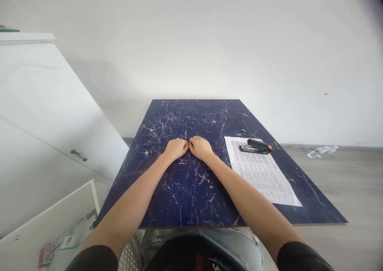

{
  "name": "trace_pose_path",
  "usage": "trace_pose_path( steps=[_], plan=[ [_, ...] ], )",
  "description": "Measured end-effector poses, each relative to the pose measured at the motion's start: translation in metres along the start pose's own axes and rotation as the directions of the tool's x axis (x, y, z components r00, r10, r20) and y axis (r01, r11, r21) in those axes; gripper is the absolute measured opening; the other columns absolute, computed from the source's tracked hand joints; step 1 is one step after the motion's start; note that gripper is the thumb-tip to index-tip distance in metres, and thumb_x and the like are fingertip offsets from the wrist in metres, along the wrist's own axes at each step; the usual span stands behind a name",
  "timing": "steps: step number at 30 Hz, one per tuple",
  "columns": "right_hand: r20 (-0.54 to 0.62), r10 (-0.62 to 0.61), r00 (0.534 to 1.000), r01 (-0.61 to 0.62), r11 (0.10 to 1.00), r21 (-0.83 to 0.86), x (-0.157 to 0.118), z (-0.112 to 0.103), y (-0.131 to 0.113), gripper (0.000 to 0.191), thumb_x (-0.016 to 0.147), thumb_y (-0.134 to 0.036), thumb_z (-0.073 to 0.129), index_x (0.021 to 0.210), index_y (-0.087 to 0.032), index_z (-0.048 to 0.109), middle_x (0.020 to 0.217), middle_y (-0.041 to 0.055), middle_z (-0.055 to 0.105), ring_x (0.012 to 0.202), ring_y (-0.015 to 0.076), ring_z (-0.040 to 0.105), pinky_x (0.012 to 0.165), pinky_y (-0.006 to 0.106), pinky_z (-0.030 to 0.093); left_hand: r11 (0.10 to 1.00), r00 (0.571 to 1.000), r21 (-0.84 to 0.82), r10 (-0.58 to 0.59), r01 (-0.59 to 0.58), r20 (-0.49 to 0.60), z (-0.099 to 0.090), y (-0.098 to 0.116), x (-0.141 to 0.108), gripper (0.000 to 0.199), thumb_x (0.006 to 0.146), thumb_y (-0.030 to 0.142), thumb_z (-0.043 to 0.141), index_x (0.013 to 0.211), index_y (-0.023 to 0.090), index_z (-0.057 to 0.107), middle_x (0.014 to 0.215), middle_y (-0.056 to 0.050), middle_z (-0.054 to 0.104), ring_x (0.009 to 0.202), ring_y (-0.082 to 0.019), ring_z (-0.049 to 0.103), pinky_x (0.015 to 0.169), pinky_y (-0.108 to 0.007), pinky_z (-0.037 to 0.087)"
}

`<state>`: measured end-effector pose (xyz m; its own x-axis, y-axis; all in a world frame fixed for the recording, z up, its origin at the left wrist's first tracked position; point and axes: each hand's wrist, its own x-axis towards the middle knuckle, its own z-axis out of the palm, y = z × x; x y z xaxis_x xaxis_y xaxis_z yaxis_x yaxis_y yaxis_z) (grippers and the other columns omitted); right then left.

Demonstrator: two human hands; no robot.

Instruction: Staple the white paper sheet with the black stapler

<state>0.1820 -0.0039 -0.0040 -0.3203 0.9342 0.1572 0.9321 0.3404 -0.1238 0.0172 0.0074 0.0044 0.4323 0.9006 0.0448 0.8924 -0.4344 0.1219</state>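
My left hand [177,148] rests on the dark blue marbled tabletop [185,119], its fingers curled into a loose fist. Beside it lies my right hand [200,146], also closed, and the knuckles of the two nearly meet. I see nothing held in either one; the undersides of the fingers are hidden. To the right of my right hand are printed paper sheets [260,175], slightly fanned at the lower corner. On their upper part sits a black stapler [255,146] with an orange spot at one end. Just beyond the sheets is a small grey strip [243,130], perhaps staples.
A white cabinet [54,103] with a dark handle [78,155] stands at the left. Below it, an open white drawer [54,209] holds several packaged items. On the grey floor [344,183] at the right lies a clear plastic bottle [321,151]. A white wall is behind the table.
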Motion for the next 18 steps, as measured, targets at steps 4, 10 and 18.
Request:
trace_pose_path(
  steps=[4, 10, 18],
  plan=[
    [-0.032, -0.011, 0.999, 0.011, 1.000, -0.017, -0.002, 0.001, 0.000, 0.025, 0.101, -0.023, 0.043, 0.098, -0.018, 0.067, 0.105, 0.0107, 0.070, 0.098, 0.0234, 0.064, 0.088, 0.032, 0.044, 1.000, 1.000, 0.006, 0.015, -0.015, -0.010, -0.001, 0.000, 0.000, 0.040, 0.101, 0.037, 0.040, 0.083, 0.019, 0.071, 0.086, -0.011, 0.072, 0.080, -0.027, 0.070, 0.073, -0.034, 0.048],
    [-0.028, 0.016, 0.999, -0.018, 0.997, -0.070, -0.005, -0.003, -0.010, 0.027, 0.103, -0.022, 0.040, 0.103, -0.016, 0.066, 0.108, 0.0128, 0.069, 0.102, 0.0259, 0.063, 0.090, 0.035, 0.045, 1.000, 1.000, 0.020, 0.003, -0.003, 0.010, -0.001, 0.001, 0.000, 0.038, 0.101, 0.036, 0.040, 0.089, 0.020, 0.072, 0.091, -0.011, 0.073, 0.085, -0.027, 0.070, 0.076, -0.034, 0.049],
    [0.048, -0.258, 0.965, 0.252, 0.961, 0.116, -0.085, -0.058, -0.029, 0.015, 0.099, -0.028, 0.053, 0.103, -0.022, 0.066, 0.096, 0.0068, 0.069, 0.087, 0.0222, 0.064, 0.074, 0.033, 0.048, 1.000, 1.000, -0.024, -0.004, 0.004, -0.010, 0.001, 0.001, -0.004, 0.041, 0.101, 0.038, 0.039, 0.087, 0.020, 0.072, 0.087, -0.010, 0.073, 0.082, -0.023, 0.069, 0.078, -0.032, 0.048]
  ],
)
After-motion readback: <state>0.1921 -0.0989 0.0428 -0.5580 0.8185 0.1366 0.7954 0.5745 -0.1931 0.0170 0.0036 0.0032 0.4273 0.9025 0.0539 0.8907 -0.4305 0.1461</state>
